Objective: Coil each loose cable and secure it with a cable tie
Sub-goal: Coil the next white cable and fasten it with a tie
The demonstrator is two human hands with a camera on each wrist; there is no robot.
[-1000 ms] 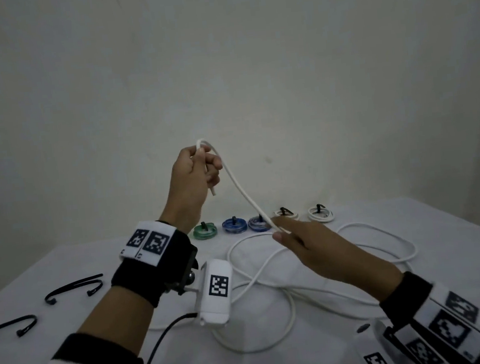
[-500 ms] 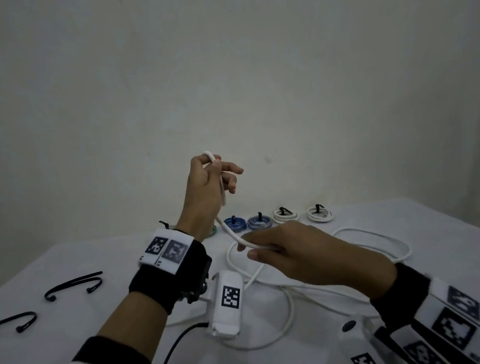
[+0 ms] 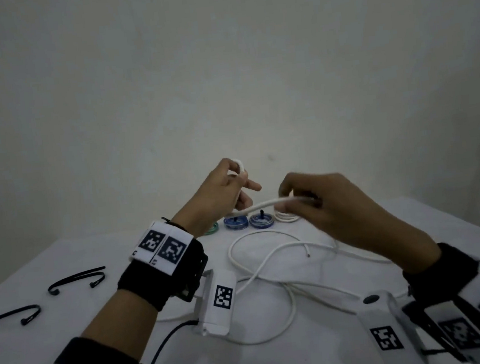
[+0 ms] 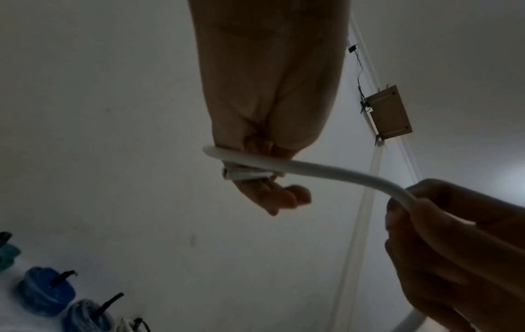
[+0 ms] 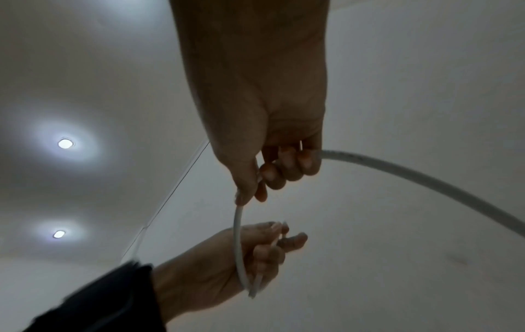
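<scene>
My left hand (image 3: pixel 219 195) pinches the end of the long white round cable (image 3: pixel 264 206) at frame centre; my right hand (image 3: pixel 323 203) grips it alongside. It looks light and springy, so I judge close holds best.

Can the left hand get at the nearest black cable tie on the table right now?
Probably not yet: the left hand is raised and grips the white cable. The curved black cable tie lies unobstructed on the white table.
</scene>
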